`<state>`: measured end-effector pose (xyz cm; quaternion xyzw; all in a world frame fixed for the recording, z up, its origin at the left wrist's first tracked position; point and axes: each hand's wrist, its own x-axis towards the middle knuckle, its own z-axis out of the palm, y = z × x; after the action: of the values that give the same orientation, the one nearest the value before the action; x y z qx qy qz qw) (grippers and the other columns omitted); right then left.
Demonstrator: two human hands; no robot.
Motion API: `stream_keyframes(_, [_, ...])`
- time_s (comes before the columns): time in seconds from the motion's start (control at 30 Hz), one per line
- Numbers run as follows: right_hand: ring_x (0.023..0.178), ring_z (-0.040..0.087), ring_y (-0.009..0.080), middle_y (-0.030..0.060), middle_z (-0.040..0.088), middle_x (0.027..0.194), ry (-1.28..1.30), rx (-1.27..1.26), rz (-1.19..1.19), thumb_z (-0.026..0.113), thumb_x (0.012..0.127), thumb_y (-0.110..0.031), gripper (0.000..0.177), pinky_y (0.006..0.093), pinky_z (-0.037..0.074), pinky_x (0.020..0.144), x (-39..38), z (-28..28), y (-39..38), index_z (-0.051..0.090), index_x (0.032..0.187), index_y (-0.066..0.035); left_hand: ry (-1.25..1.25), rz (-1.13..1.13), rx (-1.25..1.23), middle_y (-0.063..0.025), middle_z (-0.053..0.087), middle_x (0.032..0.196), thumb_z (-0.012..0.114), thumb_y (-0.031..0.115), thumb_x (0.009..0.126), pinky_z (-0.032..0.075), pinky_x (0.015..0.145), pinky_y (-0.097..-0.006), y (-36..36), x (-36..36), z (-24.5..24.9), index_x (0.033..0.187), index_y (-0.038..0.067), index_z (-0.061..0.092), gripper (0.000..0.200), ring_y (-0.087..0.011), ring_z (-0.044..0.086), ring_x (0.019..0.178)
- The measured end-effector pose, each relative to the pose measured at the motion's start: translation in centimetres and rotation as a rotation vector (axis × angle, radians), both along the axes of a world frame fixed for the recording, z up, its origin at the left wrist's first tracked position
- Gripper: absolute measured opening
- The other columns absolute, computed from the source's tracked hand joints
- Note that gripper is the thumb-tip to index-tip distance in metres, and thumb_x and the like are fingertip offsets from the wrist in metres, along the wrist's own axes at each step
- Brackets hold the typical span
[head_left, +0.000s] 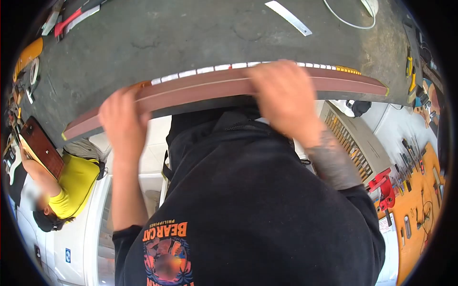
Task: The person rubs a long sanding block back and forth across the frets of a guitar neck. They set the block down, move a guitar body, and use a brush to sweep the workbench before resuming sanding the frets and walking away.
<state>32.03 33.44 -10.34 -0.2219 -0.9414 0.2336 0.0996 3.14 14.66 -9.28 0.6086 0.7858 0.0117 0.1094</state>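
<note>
A long reddish-brown bar (205,86), with a pale line along its length and yellowish ends, lies across the near edge of the dark work surface. My left hand (122,112) is closed over its left part. Toward the right of centre, my right hand (281,93) grips the same bar from above, slightly blurred. Just behind the bar shows a row of white rectangles (205,70) with dark gaps, ending in a yellow piece (347,70) at the right. The bar hides most of what carries those rectangles.
A metal ruler (289,18) and a white cable (350,24) lie on the dark worktop (191,35). A red-handled tool (69,23) is at far left. Another person in a yellow shirt (78,183) holds a brown panel (43,148). Tools hang on an orange board (422,205) at right.
</note>
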Motion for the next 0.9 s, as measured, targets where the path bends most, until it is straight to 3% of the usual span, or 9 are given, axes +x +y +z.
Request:
stream_keyframes(0.07, [0.101, 0.066, 0.0261, 0.0076, 0.07, 0.109, 0.064, 0.017, -0.016, 0.071, 0.08, -0.008, 0.041, 0.043, 0.051, 0.092, -2.9, -0.5, -1.5, 0.068, 0.121, -0.008, 0.074, 0.02, -0.025, -0.0096, 0.065, 0.119, 0.077, 0.004, 0.07, 0.043, 0.102, -0.0471, -2.1, -2.6, -0.4, 0.121, 0.008, 0.063, 0.053, -0.0333, 0.059, 0.116])
stream_keyframes(0.17, [0.099, 0.066, 0.0253, 0.0066, 0.071, 0.111, -0.068, 0.054, -0.004, 0.066, 0.083, -0.01, 0.036, 0.0428, 0.051, 0.09, 1.5, 0.4, 1.7, 0.069, 0.119, -0.01, 0.01, -0.047, -0.021, -0.0103, 0.064, 0.117, 0.078, 0.006, 0.068, 0.043, 0.1, -0.047, 1.6, 1.8, -0.4, 0.117, 0.008, 0.063, 0.052, -0.0334, 0.06, 0.114])
stream_keyframes(0.33, [0.1, 0.068, 0.0299, 0.0087, 0.072, 0.11, -0.156, 0.055, -0.027, 0.071, 0.071, 0.001, 0.048, 0.0449, 0.052, 0.089, 7.8, 1.9, 6.9, 0.068, 0.118, -0.007, -0.158, -0.152, 0.008, -0.0095, 0.062, 0.115, 0.082, 0.015, 0.07, 0.045, 0.096, -0.0457, 8.0, 7.9, 0.7, 0.115, 0.009, 0.062, 0.05, -0.0303, 0.06, 0.112])
stream_keyframes(0.4, [0.101, 0.068, 0.032, 0.0123, 0.071, 0.11, -0.083, 0.053, -0.009, 0.074, 0.07, 0.002, 0.05, 0.0439, 0.053, 0.09, 4.6, 1.0, 4.7, 0.068, 0.119, -0.006, -0.041, -0.131, -0.075, -0.0101, 0.063, 0.116, 0.082, 0.017, 0.071, 0.045, 0.097, -0.046, 5.9, 4.5, 0.5, 0.117, 0.009, 0.063, 0.051, -0.0318, 0.06, 0.112])
stream_keyframes(0.47, [0.099, 0.067, 0.0294, 0.0093, 0.07, 0.106, -0.044, 0.005, -0.006, 0.074, 0.075, -0.005, 0.045, 0.0425, 0.053, 0.088, 0.0, 0.3, 1.7, 0.068, 0.119, -0.007, -0.012, -0.098, -0.03, -0.0102, 0.065, 0.118, 0.081, 0.016, 0.073, 0.045, 0.098, -0.0464, 2.5, -0.6, -0.2, 0.117, 0.008, 0.063, 0.048, -0.0344, 0.06, 0.112])
stream_keyframes(0.53, [0.093, 0.066, 0.0229, 0.0037, 0.068, 0.1, 0.065, 0.053, -0.035, 0.063, 0.083, -0.013, 0.032, 0.0395, 0.051, 0.082, -3.2, -0.6, -0.2, 0.068, 0.114, -0.009, 0.004, -0.1, -0.039, -0.0103, 0.064, 0.119, 0.081, 0.011, 0.073, 0.044, 0.098, -0.0466, 1.0, -3.6, 0.2, 0.118, 0.008, 0.062, 0.05, -0.0341, 0.06, 0.112])
stream_keyframes(0.73, [0.098, 0.067, 0.0279, 0.0058, 0.071, 0.104, -0.154, 0.107, -0.029, 0.076, 0.07, -0.003, 0.045, 0.0414, 0.052, 0.085, 7.8, 1.5, 6.6, 0.069, 0.114, -0.008, -0.083, -0.188, 0.016, -0.0094, 0.063, 0.113, 0.084, 0.019, 0.072, 0.045, 0.097, -0.0467, 7.5, 7.1, 0.0, 0.117, 0.01, 0.061, 0.051, -0.0315, 0.06, 0.109])
stream_keyframes(0.83, [0.097, 0.069, 0.0299, 0.0078, 0.071, 0.103, -0.127, 0.104, -0.037, 0.076, 0.07, 0.0, 0.044, 0.0426, 0.054, 0.084, 8.9, 1.8, 7.1, 0.069, 0.113, -0.008, -0.141, -0.196, 0.043, -0.0092, 0.063, 0.113, 0.084, 0.018, 0.073, 0.045, 0.098, -0.0465, 8.0, 8.8, 0.1, 0.117, 0.01, 0.062, 0.05, -0.0316, 0.06, 0.11])
stream_keyframes(0.9, [0.093, 0.069, 0.0308, 0.0084, 0.071, 0.1, -0.031, 0.12, -0.02, 0.075, 0.072, -0.003, 0.041, 0.0431, 0.054, 0.081, 5.4, 0.5, 4.4, 0.069, 0.112, -0.008, -0.044, -0.143, -0.002, -0.0093, 0.065, 0.116, 0.082, 0.018, 0.075, 0.046, 0.098, -0.046, 5.3, 5.2, -0.1, 0.117, 0.01, 0.063, 0.046, -0.0325, 0.061, 0.111])
